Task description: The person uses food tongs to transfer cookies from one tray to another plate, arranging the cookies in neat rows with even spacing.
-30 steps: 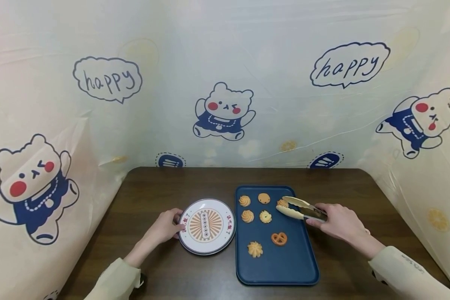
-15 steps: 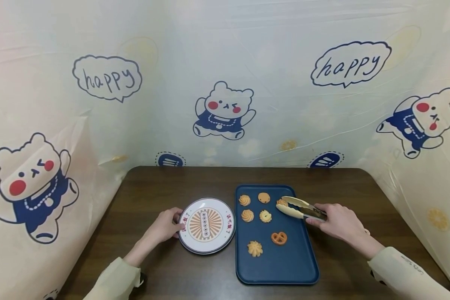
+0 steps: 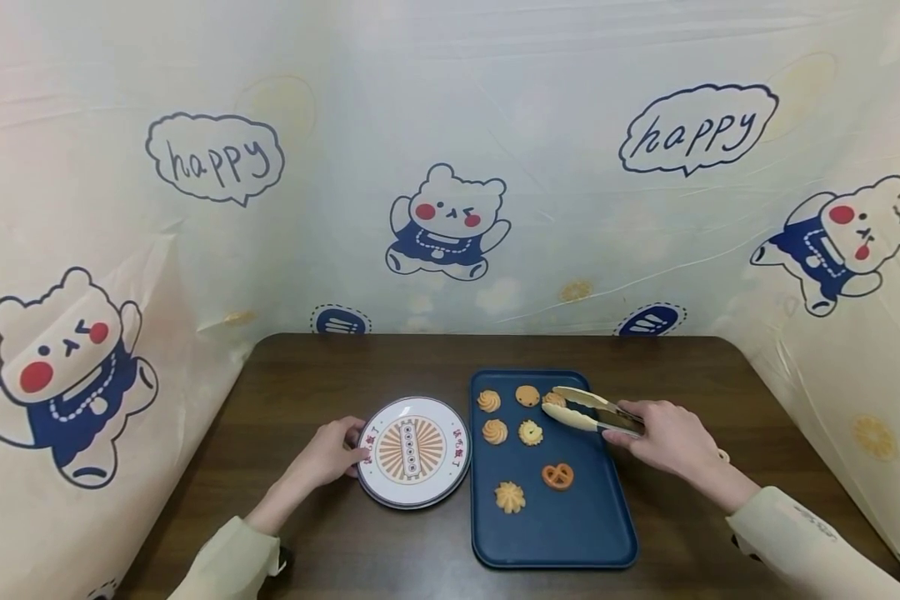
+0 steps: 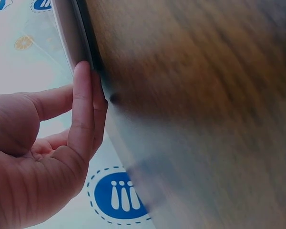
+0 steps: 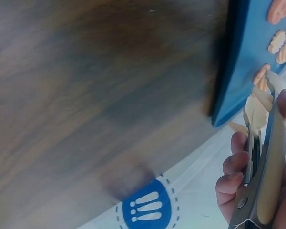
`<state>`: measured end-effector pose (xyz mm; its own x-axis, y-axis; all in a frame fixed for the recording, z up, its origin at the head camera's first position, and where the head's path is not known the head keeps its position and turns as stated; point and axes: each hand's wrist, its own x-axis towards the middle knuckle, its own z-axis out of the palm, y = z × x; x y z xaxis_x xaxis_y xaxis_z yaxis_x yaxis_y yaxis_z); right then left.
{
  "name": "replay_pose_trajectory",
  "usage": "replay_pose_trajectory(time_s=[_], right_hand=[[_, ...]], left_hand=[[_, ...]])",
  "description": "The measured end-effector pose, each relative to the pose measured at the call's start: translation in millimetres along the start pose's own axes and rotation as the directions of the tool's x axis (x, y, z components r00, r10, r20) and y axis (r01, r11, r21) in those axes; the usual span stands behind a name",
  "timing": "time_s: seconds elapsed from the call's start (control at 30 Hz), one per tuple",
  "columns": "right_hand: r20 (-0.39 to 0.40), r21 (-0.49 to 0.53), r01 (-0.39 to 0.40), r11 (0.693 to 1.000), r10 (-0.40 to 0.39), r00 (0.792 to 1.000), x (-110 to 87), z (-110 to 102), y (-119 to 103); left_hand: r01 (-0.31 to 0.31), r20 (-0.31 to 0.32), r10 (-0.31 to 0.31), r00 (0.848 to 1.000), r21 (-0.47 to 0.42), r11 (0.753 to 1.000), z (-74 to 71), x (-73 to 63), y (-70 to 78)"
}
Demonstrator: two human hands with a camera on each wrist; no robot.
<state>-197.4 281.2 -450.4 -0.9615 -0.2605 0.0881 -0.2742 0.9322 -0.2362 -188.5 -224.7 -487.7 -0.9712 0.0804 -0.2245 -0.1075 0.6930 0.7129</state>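
My left hand (image 3: 330,451) pinches the left rim of a white plate (image 3: 412,452) with an orange sunburst print, thumb on top; a second rim shows just beneath it. In the left wrist view the fingers (image 4: 81,112) lie along the plate's edge. My right hand (image 3: 671,437) grips metal tongs (image 3: 621,410) with cream tips, reaching over the blue tray (image 3: 562,542) from its right side. A swirled cookie (image 3: 552,400) sits at the tong tips, partly hidden by them. In the right wrist view the tong tips meet that cookie (image 5: 261,77) near the tray's edge.
Several more cookies lie on the tray, among them a round one (image 3: 527,396), a flower-shaped one (image 3: 510,497) and a pretzel (image 3: 558,477). The plate stands close to the tray's left edge on the brown table (image 3: 345,375). A printed curtain (image 3: 315,233) hangs behind.
My right hand and the tongs have shifted slightly left, and the swirled cookie at their tips has moved left with them, nearer the round cookie. My left hand and the plate stay put.
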Motion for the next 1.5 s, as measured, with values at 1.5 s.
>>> replay_pose_trajectory(time_s=[1.5], right_hand=[[-0.017,0.069,0.214,0.974,-0.214,0.977,65.2,42.5,-132.9]], left_hand=[[0.013,-0.006,-0.013,1.000,0.015,1.000,0.8,-1.0,-1.3]])
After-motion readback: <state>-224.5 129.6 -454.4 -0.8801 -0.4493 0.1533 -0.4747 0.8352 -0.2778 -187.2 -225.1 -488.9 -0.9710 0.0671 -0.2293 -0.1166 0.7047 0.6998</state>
